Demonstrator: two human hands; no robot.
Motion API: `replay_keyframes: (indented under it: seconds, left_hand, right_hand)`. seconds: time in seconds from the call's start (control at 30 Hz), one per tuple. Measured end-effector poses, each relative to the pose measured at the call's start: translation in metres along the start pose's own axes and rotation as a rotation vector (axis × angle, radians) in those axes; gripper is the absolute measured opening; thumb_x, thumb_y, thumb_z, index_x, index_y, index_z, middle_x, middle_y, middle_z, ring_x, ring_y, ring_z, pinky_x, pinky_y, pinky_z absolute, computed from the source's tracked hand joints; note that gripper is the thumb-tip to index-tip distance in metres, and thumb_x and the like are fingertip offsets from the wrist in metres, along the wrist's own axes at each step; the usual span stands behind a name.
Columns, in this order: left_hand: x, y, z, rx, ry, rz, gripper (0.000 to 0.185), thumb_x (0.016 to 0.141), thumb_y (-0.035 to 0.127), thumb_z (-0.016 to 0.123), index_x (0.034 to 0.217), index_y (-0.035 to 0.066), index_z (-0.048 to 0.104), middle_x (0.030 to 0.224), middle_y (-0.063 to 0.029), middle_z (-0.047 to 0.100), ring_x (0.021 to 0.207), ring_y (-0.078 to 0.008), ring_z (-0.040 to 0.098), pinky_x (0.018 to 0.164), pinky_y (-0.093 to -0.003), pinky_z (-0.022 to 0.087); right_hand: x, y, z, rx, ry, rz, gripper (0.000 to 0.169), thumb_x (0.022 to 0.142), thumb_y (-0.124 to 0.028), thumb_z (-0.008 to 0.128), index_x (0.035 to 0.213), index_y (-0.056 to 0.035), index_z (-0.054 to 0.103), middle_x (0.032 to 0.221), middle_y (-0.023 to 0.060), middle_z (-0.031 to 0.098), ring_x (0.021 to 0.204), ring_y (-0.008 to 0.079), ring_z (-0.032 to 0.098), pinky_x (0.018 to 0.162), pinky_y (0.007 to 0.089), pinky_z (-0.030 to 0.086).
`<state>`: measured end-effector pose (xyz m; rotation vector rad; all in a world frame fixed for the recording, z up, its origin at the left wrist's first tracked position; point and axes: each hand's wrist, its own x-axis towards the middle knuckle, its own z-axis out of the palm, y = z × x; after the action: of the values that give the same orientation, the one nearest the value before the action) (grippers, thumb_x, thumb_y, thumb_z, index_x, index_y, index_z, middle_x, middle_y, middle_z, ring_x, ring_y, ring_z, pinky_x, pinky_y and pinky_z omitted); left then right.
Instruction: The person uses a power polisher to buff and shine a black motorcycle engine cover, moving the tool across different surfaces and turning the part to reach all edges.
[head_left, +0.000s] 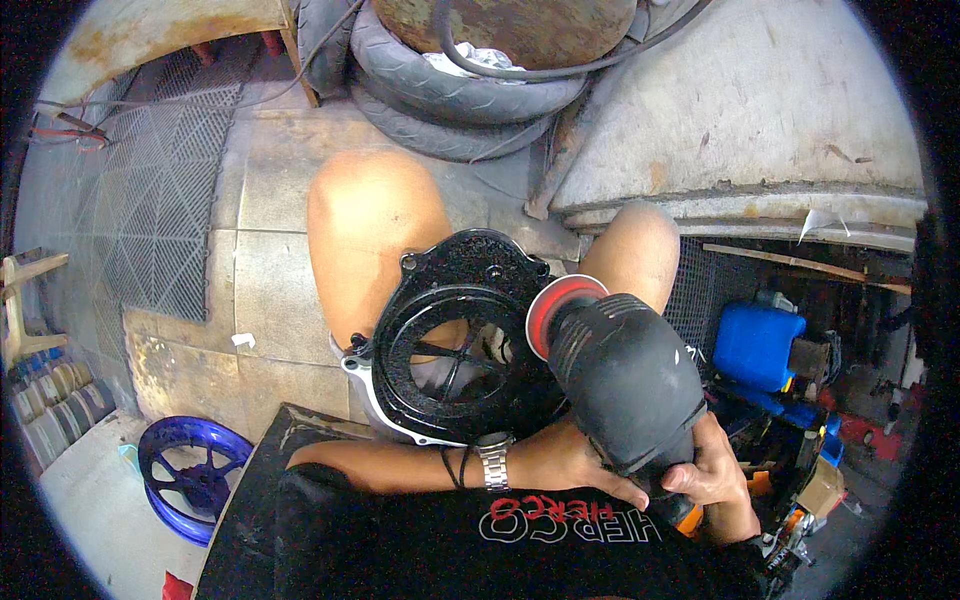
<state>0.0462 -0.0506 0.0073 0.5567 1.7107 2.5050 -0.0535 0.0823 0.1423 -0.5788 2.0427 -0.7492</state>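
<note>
In my lap, against the left thigh, rests a black cast-metal cover (484, 262) with bolt lugs, a large round opening and crossed ribs inside it. Its side edge shows bare light metal. A black handheld power sander (630, 375) lies over its right side, its round red pad (566, 296) close to the cover's rim; whether they touch I cannot tell. My left hand (577, 461), below a metal wristwatch (493, 463), grips the sander's lower body from the left. From the other side my right hand (709, 472) holds the same lower end, thumb across it.
Stacked tyres (465, 97) with a hose stand ahead. A pale panel (735, 112) rises at the right, and a blue jerrycan (757, 345) sits among clutter. A purple wheel rim (195, 480) lies at lower left, beyond which is grey floor matting (165, 202).
</note>
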Motion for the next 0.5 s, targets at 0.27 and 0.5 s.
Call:
replay_keyframes:
  seconds: [0.27,0.5]
  left_hand:
    - [0.0004,0.0055,-0.0044,-0.084,0.003,-0.044,0.073,0.068,0.054,0.072,0.115,0.001,0.053,0.116,-0.0159,0.056,0.108,-0.0278,0.052,0.094,-0.0373,0.04]
    - [0.0001,0.0054,-0.0034,-0.192,0.084,-0.086,0.071,0.067,0.047,0.076,0.117,0.003,0.053,0.12,-0.0139,0.055,0.111,-0.027,0.051,0.095,-0.0369,0.039]
  right_hand:
    - [0.0052,-0.0068,0.001,0.036,-0.001,0.026,0.097,0.065,-0.06,0.071,0.128,0.0063,0.039,0.114,0.0222,0.057,0.107,0.0314,0.056,0.091,0.0378,0.041]
    - [0.0086,-0.0094,0.0039,0.144,0.025,0.08,0.096,0.066,-0.062,0.069,0.125,0.0084,0.041,0.115,0.022,0.055,0.108,0.0314,0.053,0.093,0.0379,0.039]
